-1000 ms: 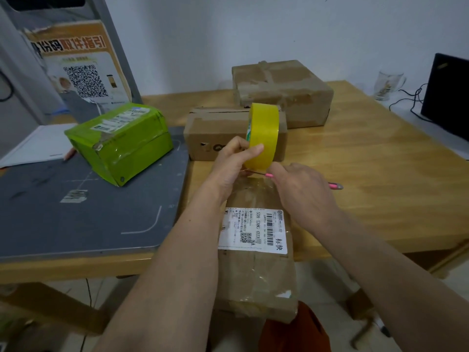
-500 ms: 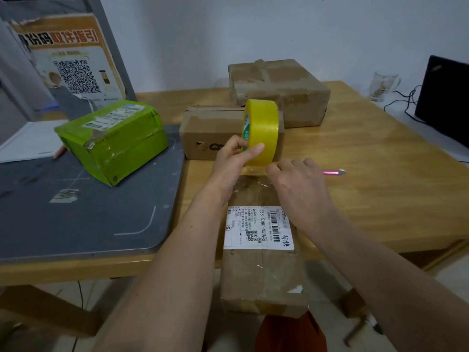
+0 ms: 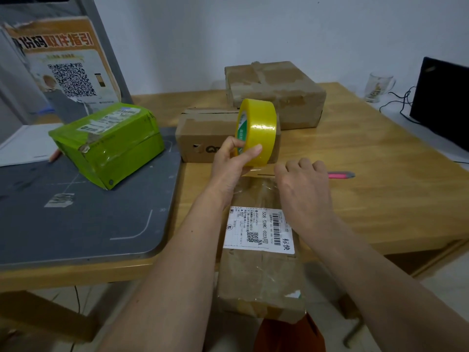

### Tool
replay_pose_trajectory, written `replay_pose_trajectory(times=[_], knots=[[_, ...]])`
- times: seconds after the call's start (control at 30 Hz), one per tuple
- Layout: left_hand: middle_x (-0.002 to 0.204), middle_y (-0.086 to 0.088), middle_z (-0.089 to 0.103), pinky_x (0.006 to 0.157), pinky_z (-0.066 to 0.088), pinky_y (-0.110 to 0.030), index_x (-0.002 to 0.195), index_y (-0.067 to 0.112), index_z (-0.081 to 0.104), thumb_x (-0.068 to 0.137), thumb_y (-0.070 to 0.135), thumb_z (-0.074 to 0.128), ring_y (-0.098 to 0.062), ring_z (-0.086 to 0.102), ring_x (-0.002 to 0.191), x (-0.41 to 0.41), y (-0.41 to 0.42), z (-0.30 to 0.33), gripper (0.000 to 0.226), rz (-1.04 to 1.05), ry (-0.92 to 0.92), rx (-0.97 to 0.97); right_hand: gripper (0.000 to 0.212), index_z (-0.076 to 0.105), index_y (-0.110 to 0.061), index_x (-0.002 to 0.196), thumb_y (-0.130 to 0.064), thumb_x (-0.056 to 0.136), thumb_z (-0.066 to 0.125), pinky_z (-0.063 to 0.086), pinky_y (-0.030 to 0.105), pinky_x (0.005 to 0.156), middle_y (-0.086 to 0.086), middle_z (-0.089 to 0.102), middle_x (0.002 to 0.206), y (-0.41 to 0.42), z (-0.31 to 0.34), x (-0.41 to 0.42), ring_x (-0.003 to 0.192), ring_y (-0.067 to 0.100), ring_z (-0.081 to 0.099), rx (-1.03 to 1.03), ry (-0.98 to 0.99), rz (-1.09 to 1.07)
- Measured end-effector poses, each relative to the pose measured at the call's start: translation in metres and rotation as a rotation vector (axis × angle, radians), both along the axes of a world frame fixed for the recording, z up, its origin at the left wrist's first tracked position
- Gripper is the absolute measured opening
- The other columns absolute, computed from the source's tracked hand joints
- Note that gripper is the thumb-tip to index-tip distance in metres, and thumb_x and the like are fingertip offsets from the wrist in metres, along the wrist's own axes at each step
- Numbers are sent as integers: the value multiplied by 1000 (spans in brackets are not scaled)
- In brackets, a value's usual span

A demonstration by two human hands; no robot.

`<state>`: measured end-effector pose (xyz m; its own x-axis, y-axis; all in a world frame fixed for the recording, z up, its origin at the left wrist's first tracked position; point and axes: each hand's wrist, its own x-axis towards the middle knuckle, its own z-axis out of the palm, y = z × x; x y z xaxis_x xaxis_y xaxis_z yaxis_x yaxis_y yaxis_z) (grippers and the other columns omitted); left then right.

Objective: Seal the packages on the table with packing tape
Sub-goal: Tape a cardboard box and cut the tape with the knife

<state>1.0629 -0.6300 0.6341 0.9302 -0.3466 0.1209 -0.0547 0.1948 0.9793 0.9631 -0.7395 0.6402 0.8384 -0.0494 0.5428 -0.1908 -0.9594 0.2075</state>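
Brown cardboard, the nearest package (image 3: 261,273), overhangs the near edge of the bench (image 3: 368,199), its white label facing up. On its far end your right hand (image 3: 304,191) rests with fingers curled; whether it pinches the tape end, you cannot tell. Your left hand (image 3: 234,161) grips the yellow tape roll (image 3: 256,132) upright just above that end. Farther off sit two more brown boxes, with a green package (image 3: 109,141) at far left.
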Motion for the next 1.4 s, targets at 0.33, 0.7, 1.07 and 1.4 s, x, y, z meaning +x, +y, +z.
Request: replay_pose_trajectory(times=[0.33, 0.7, 1.07, 1.4], knots=[[118, -17, 64, 85, 58, -45, 79, 23, 59, 72, 33, 78, -24, 68, 100, -1, -1, 2, 23, 124, 35, -104, 20, 47, -15, 93, 0, 86, 37, 24, 37, 73, 8, 64, 94, -11, -2, 6, 89, 30, 55, 118, 117, -196], [122, -21, 60, 81, 60, -41, 85, 17, 58, 84, 20, 76, -26, 69, 97, 5, 0, -1, 18, 202, 51, -183, 30, 56, -9, 122, -6, 94, 46, 34, 42, 102, 14, 60, 127, -33, -14, 15, 120, 33, 52, 716, 86, -168], [111, -11, 63, 84, 58, -44, 87, 15, 56, 86, 20, 74, -19, 68, 96, -10, 18, 12, 19, 242, 2, -146, 83, 43, -21, 136, -78, 82, 17, 30, 46, 104, 5, 44, 136, 9, -7, 21, 129, 24, 36, 366, 511, 130], [97, 7, 67, 82, 59, -40, 88, 17, 54, 86, 21, 74, -6, 67, 89, -98, 67, 10, 20, 540, -70, -181, 85, 57, -11, 95, -90, 73, 35, 44, 38, 74, 6, 57, 90, 7, -7, 32, 85, 29, 56, 686, 335, -307]])
